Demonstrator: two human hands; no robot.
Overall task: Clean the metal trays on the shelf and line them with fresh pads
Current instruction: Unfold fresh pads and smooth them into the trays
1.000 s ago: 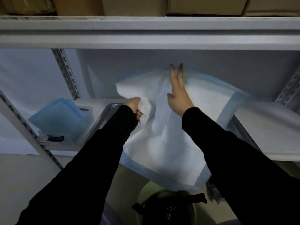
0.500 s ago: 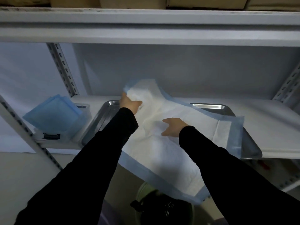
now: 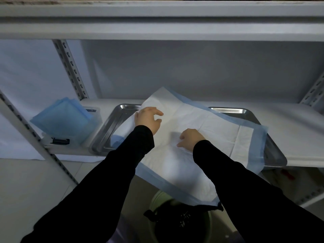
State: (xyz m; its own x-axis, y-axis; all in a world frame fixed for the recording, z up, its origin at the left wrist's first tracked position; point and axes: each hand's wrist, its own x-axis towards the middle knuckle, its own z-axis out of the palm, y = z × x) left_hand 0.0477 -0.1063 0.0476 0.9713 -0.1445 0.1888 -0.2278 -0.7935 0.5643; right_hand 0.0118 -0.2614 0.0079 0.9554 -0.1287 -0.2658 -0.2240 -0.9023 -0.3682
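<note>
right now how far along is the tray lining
Done: a pad is spread over the metal tray. In hand: left hand and right hand rest on it. Left: it lies skewed, its near edge hanging off the shelf; square it inside the tray.

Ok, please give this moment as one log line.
stage: lining tray | pad: across tray, overhangs shelf front | left hand: over pad, fingers loose | right hand: on pad, grip unclear

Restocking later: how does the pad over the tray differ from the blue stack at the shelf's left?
The pad is opened out, white with a blue border; the blue stack is folded, showing only blue. The pad drapes over the metal tray, under the left hand and right hand; the blue stack sits untouched on a clear box. Both show blue material.
</note>
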